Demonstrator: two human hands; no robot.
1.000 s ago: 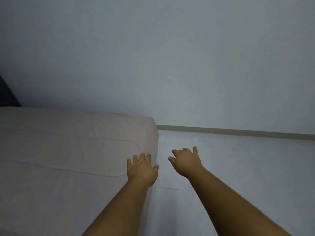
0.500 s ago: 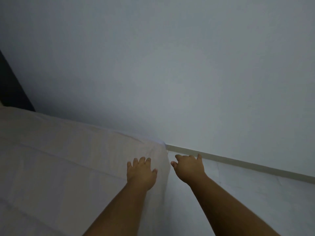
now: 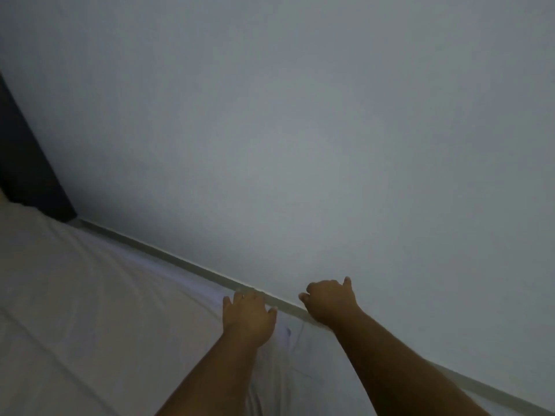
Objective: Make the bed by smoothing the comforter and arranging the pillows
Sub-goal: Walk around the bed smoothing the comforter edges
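Note:
The pale comforter (image 3: 90, 310) covers the bed across the lower left, with soft creases running diagonally. My left hand (image 3: 247, 318) lies on the comforter at the bed's far corner, fingers apart, holding nothing. My right hand (image 3: 329, 301) hovers past the bed's edge in front of the baseboard, fingers loosely curled and nothing in it. No pillows are in sight.
A plain grey wall (image 3: 300, 130) fills most of the view. A light baseboard (image 3: 186, 264) runs diagonally along its foot. A dark headboard (image 3: 27, 175) stands at the far left. A strip of white floor (image 3: 303, 355) shows between bed and wall.
The view has swung and tilted, so the baseboard now slants steeply. Both hands have reached farther toward the wall; my left hand slid to the bed's far corner.

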